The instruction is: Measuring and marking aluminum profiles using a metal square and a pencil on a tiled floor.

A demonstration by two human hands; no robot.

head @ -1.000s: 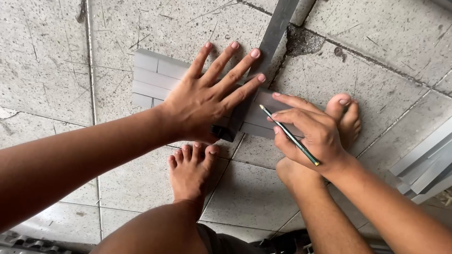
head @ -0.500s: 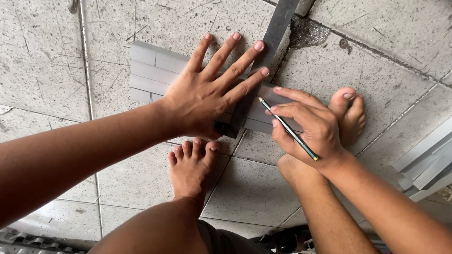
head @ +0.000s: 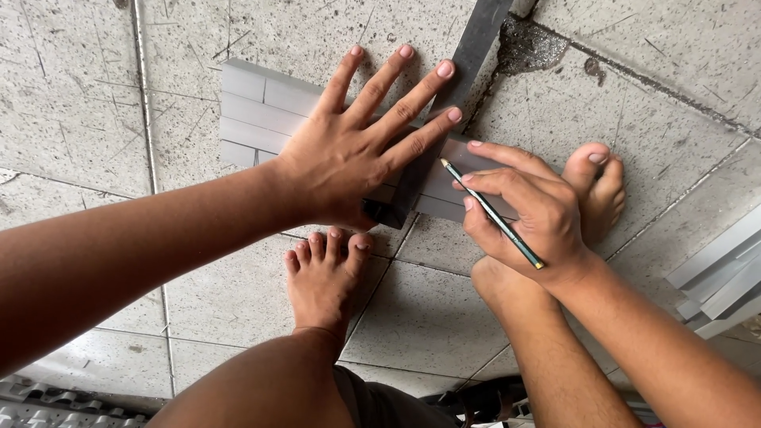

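Observation:
My left hand (head: 357,150) lies flat with fingers spread, pressing a dark metal straightedge (head: 468,63) onto a grey ribbed panel (head: 254,111) on the tiled floor. My right hand (head: 531,214) grips a green pencil (head: 491,214), its tip touching the panel right beside the straightedge's right edge. The panel runs from upper left under both hands. My left foot (head: 325,277) rests just below the panel, and my right foot (head: 594,182) stands beyond my right hand.
Several grey profile strips (head: 721,277) lie stacked at the right edge. The floor is rough grey concrete tile (head: 79,79) with joints and a dark stain (head: 531,43) near the top. A ribbed dark mat (head: 47,400) shows at the bottom left.
The view has shifted slightly; both hands keep their hold. The pencil tip has stayed near the straightedge, with only a small movement along it.

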